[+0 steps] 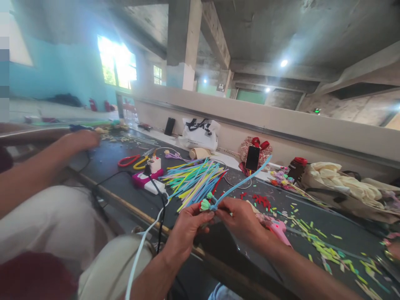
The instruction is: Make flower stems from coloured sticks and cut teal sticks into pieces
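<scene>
Nearest the camera, the right forearm (303, 260) leads to the right hand (239, 214), which grips a fuzzy blue stem (245, 182) near its lower end. The left hand (187, 225) pinches a green tuft (205, 205) beside it, above the desk (108, 166). The step appears to be joining these parts; the next move probably calls for a steady left pinch. Black lettering marks the white bag (194, 139), not reliably legible.

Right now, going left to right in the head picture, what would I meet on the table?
Red looped handles, white cube-shaped charger, pastel fuzzy stems, plugged-in black phone, pink plastic glue gun, crumpled cream cloth.
</scene>
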The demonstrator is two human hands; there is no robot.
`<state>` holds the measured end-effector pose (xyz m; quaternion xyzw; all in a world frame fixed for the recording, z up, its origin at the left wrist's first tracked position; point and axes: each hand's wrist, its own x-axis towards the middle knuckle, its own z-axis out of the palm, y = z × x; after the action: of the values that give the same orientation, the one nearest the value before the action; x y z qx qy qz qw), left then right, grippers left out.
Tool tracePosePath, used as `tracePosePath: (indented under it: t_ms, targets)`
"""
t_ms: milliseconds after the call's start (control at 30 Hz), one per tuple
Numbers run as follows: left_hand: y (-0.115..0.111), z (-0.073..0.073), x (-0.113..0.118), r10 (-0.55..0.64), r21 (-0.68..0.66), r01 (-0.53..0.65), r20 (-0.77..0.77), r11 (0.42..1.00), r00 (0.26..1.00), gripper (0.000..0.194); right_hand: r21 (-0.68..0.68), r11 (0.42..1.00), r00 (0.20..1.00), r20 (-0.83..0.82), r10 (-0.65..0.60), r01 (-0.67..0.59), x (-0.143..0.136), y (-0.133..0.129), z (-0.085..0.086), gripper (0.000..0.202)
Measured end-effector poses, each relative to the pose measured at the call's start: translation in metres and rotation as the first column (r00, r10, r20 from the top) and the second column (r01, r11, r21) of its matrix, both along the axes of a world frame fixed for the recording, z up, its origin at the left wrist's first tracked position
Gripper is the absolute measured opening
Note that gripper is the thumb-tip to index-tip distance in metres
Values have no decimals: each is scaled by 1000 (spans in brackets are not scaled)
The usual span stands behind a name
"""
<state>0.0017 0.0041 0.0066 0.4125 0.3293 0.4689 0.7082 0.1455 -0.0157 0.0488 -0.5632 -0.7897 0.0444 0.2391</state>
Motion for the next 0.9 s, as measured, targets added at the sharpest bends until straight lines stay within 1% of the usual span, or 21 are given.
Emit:
tracePosePath:
  t_ms: [67,167,233,333,433,500,567,633,733,833,900]
  targets:
    - [2,-2,-1,-34,13,34,-4,999,999,19,47,999,997,81,7,-10,0,0,1,10]
    - [3,-2,-2,-74,9,74,-16,997,997,17,93,993,981,188,49,-67,0,-2,3,11]
    - [2,-1,-2,-64,19,65,-36,998,997,15,115,988,967,246,71,-101,0,-3,5,12]
    - [1,-1,-1,-44,43,47,-61,998,997,15,182,975,939,339,60,-128,1,-4,4,14]
    - [3,-4,-1,-68,57,72,-72,996,995,13,225,969,929,371,11,-101,4,-2,4,14]
    - [5,-6,0,-96,52,100,-80,994,992,13,204,975,932,363,4,-84,8,-1,5,13]
    - [7,-7,1,-106,47,110,-82,993,991,12,170,981,933,359,22,-89,13,-2,7,13]
    - [9,-8,3,-73,51,77,-86,996,994,12,154,985,929,370,18,-80,16,-4,9,15]
    - [10,-7,7,38,63,-29,-154,998,987,15,148,987,889,457,-7,-68,15,-14,12,16]
    - [10,-5,12,120,97,-97,-260,991,958,17,143,982,800,599,13,-123,6,-26,14,9]
    - [9,-3,14,183,171,-126,-374,977,909,17,160,968,737,675,38,-196,-1,-32,18,7]
